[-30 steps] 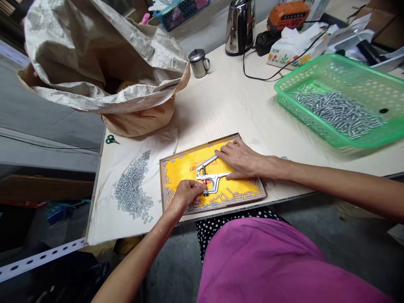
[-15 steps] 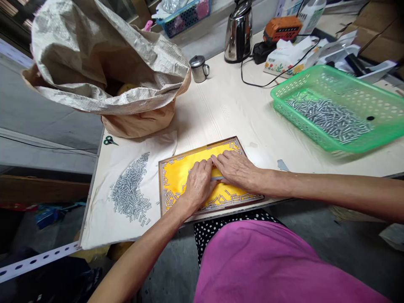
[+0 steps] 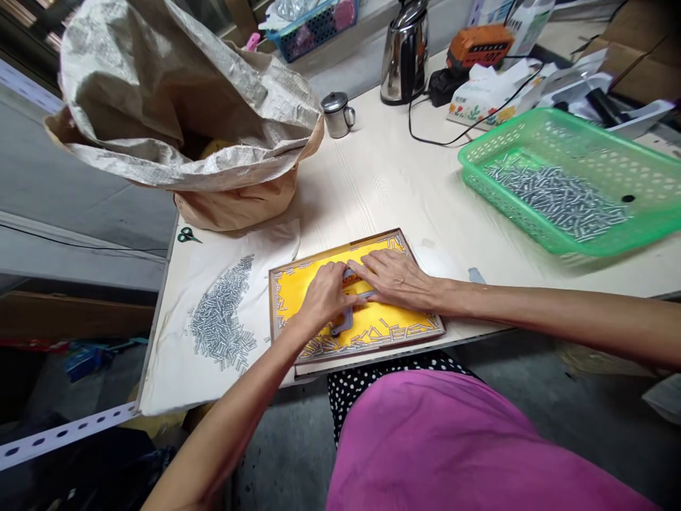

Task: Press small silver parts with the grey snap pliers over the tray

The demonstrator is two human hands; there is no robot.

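Observation:
A shallow wooden-framed tray (image 3: 277, 298) with a yellow bottom lies at the table's near edge, with several small metal pins along its rims. A silver hand press tool (image 3: 343, 323) rests in the tray, mostly covered by my hands. My left hand (image 3: 324, 294) is closed over the tool's near part. My right hand (image 3: 396, 278) lies over its handles, fingers pressed down on them.
A pile of metal pins (image 3: 220, 319) lies on a white cloth (image 3: 181, 369) left of the tray. A green basket (image 3: 654, 227) of pins stands at the right. A large woven sack (image 3: 175, 99), scissors (image 3: 186, 235), steel cup (image 3: 337, 113) and kettle (image 3: 404, 53) stand behind.
My left hand moved from the tool's jaw at the tray's near side up onto the tool beside my right hand. The tool is now largely hidden under both hands.

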